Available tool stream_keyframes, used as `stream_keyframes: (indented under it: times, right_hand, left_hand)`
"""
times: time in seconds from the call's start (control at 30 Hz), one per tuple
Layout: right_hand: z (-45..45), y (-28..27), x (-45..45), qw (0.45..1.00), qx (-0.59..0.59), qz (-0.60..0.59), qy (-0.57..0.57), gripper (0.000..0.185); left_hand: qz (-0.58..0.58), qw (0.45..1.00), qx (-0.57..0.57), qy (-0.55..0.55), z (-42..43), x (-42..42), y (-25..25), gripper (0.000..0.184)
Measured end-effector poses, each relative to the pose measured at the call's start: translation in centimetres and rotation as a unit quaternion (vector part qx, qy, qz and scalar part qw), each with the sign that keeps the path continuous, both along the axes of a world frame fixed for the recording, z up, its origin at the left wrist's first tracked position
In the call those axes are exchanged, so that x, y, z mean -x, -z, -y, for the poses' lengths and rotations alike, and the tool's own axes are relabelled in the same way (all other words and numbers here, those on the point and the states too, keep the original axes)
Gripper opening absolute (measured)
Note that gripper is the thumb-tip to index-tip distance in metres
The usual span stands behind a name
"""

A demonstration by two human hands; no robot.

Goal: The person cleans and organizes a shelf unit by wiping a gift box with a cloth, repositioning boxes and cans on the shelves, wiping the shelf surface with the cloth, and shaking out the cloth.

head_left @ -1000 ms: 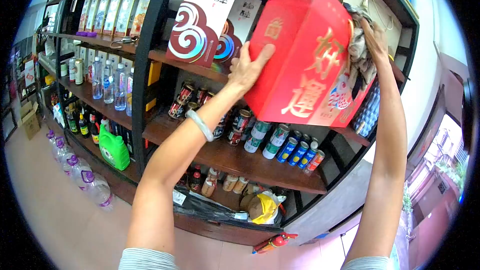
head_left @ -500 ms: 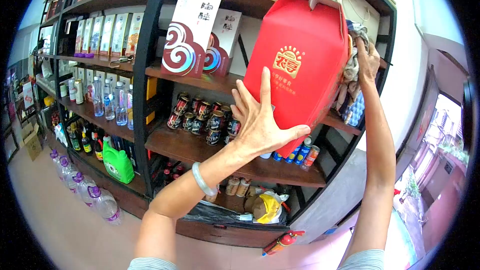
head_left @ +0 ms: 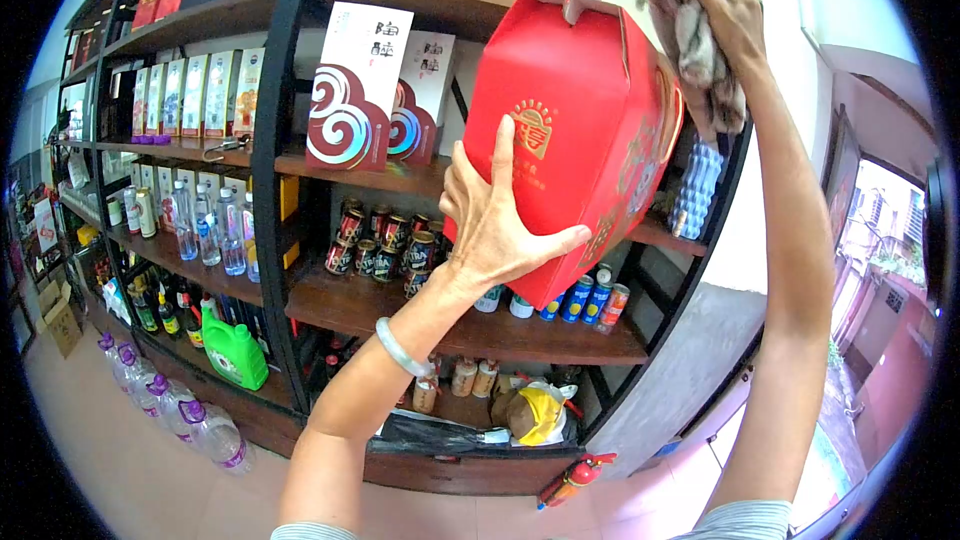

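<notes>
A large red gift box (head_left: 560, 90) with gold print is tilted in front of the shelf unit. My left hand (head_left: 495, 215), with a pale bangle on the wrist, lies spread against the box's near face, thumb out to the right near its lower edge. At the upper right my right hand (head_left: 728, 15) grips a crumpled grey-brown cloth (head_left: 690, 40), held above and to the right of the box. Behind the box's right side stands a blue-white bumpy object (head_left: 695, 190) on the shelf.
Left of the red box, two white and maroon boxes (head_left: 352, 90) stand on a shelf (head_left: 360, 165). Cans (head_left: 345, 240) and water bottles fill lower levels. A green jug (head_left: 233, 350), large purple-capped bottles (head_left: 215, 435) and a fire extinguisher (head_left: 573, 480) are low down.
The cloth in my right hand has moved up and off the box's right side. The red box has turned from its printed side to another face, and my left hand has spread over it.
</notes>
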State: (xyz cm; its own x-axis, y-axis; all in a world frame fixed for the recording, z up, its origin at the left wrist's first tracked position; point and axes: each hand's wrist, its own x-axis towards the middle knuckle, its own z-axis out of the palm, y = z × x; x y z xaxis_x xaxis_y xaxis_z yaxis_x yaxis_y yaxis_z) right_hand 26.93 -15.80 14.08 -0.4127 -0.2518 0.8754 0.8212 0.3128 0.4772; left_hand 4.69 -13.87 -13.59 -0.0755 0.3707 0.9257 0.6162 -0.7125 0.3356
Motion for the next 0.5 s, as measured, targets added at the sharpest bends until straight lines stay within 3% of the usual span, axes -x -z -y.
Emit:
stream_keyframes:
  times: [0.03, 0.07, 0.1, 0.17, 0.23, 0.3, 0.33, 0.37, 0.5]
  right_hand:
    - [0.2, -1.4, 1.1, 0.989, -0.094, 0.103, 0.052, 0.045]
    - [0.3, -2.7, 2.3, 0.996, -0.031, 0.085, -0.001, 0.041]
    - [4.6, 0.5, 7.5, 0.986, 0.131, -0.022, -0.104, 0.025]
    - [4.3, -0.1, 9.9, 0.948, 0.253, 0.024, -0.193, 0.022]
    - [2.6, -1.8, 10.8, 0.911, 0.346, 0.200, -0.105, 0.027]
    - [0.9, -0.7, 13.0, 0.909, 0.400, 0.073, 0.091, 0.035]
    - [2.6, -0.5, 13.5, 0.825, 0.556, -0.033, 0.091, 0.037]
    - [4.7, 0.5, 14.6, 0.796, 0.586, -0.099, 0.111, 0.035]
    - [1.7, 0.2, 11.7, 0.867, 0.489, -0.035, 0.084, 0.034]
  left_hand:
    - [0.001, 1.000, 0.003, -0.001, 0.0, 0.0, -0.1, 0.128]
    - [0.000, 1.000, 0.000, -0.005, 0.0, 0.1, 0.0, 0.128]
    - [0.000, 1.000, -0.002, -0.007, -0.1, 0.1, 0.0, 0.128]
    - [-0.002, 1.000, -0.013, -0.008, -0.2, 0.2, -0.1, 0.128]
    - [-0.002, 1.000, -0.028, -0.003, -0.2, 0.5, -0.1, 0.128]
    - [-0.016, 1.000, -0.019, -0.004, -0.1, 0.9, 0.0, 0.129]
    - [-0.022, 1.000, -0.015, -0.008, -0.1, 1.0, 0.1, 0.129]
    - [-0.027, 0.999, -0.013, -0.013, -0.2, 1.1, 0.1, 0.128]
    - [-0.032, 0.999, -0.009, -0.007, -0.4, 1.1, 0.0, 0.127]
